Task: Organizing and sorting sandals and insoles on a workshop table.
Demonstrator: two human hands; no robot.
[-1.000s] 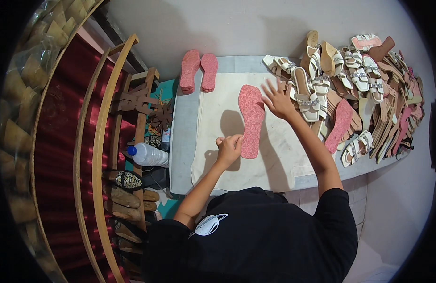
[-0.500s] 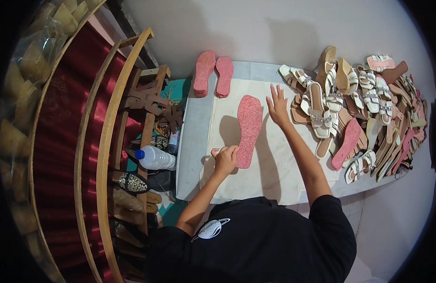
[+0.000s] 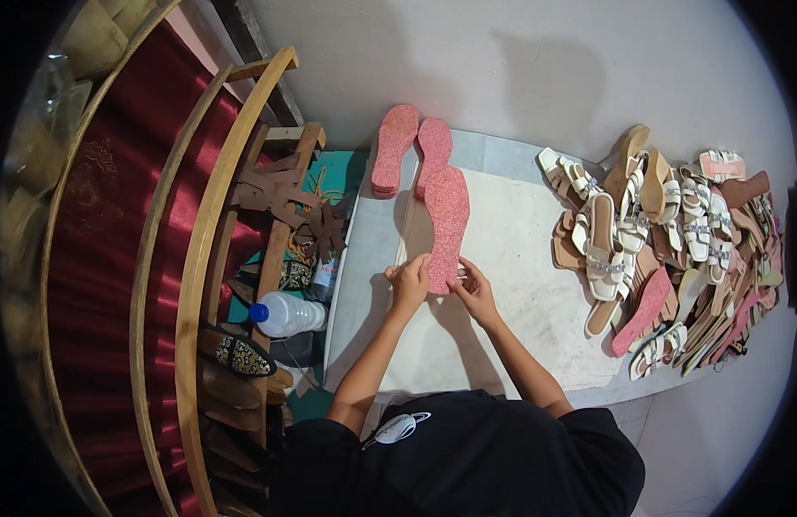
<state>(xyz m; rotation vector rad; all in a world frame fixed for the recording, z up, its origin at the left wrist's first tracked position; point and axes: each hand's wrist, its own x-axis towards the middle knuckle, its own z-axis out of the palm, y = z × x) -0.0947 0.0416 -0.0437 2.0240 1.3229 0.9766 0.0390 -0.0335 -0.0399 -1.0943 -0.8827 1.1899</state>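
A pink speckled shoe insole is held up over the table, its heel end toward me. My left hand is closed on the heel's left edge. On the heel's right edge, my right hand pinches with thumb and fingers. Beyond the insole, two stacks of similar pink insoles stand at the table's far left: a left stack and a right stack, the latter partly covered by the held insole.
A pale sheet covers the table's middle. White sandals and many loose soles are heaped on the right, with one pink insole among them. Left of the table stand a wooden rack with shoes and a blue-capped plastic bottle.
My right hand has come back from near the sandals, where its fingers were spread, and now grips the heel of the insole. The left hand keeps its hold.
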